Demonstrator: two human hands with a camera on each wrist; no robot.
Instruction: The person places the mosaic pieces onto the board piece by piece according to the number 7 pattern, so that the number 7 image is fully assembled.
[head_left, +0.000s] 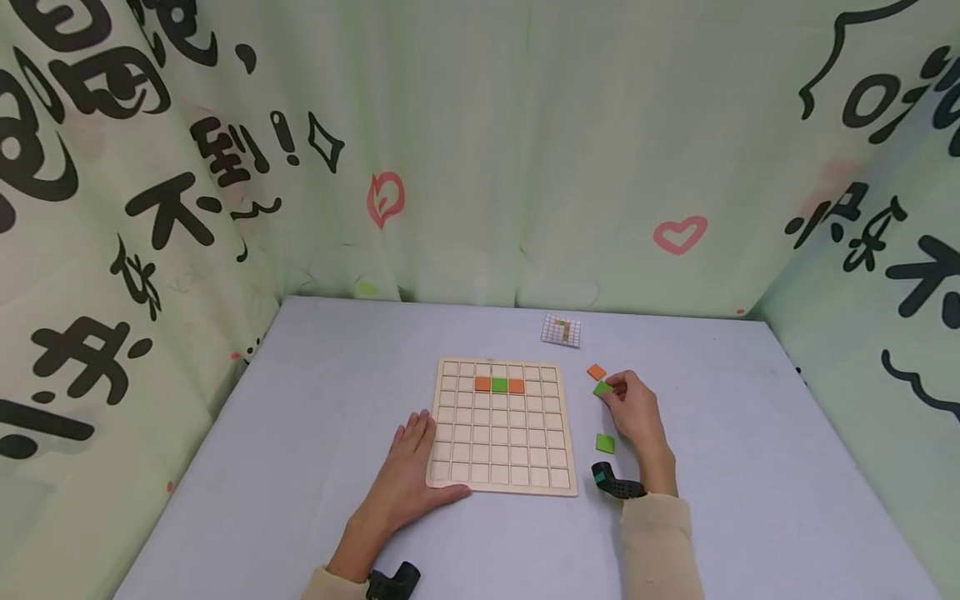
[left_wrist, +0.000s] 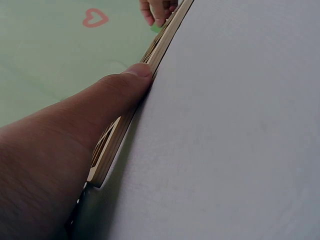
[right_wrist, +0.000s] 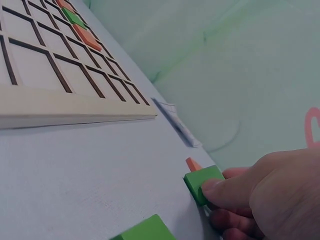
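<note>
A square wooden grid board [head_left: 491, 477] lies on the table. One green tile [head_left: 499, 385] sits between two orange tiles in a row of its upper part. My left hand [head_left: 408, 467] rests at the board's lower left corner, its fairly straight fingers along the left side and the thumb touching the near edge. To the right of the board, my right hand [head_left: 637, 412] pinches a green square tile [right_wrist: 200, 180] between thumb and fingers. Just beyond that tile lies a loose orange tile [head_left: 596, 372]. Closer to me is another loose green tile [head_left: 605, 443].
A small card [head_left: 561, 330] with a printed grid and coloured squares lies behind the board. The table [head_left: 337, 375] has a pale cloth. Light green curtains [head_left: 585, 150] with dark lettering and pink hearts stand around it. Black wrist devices show on both arms.
</note>
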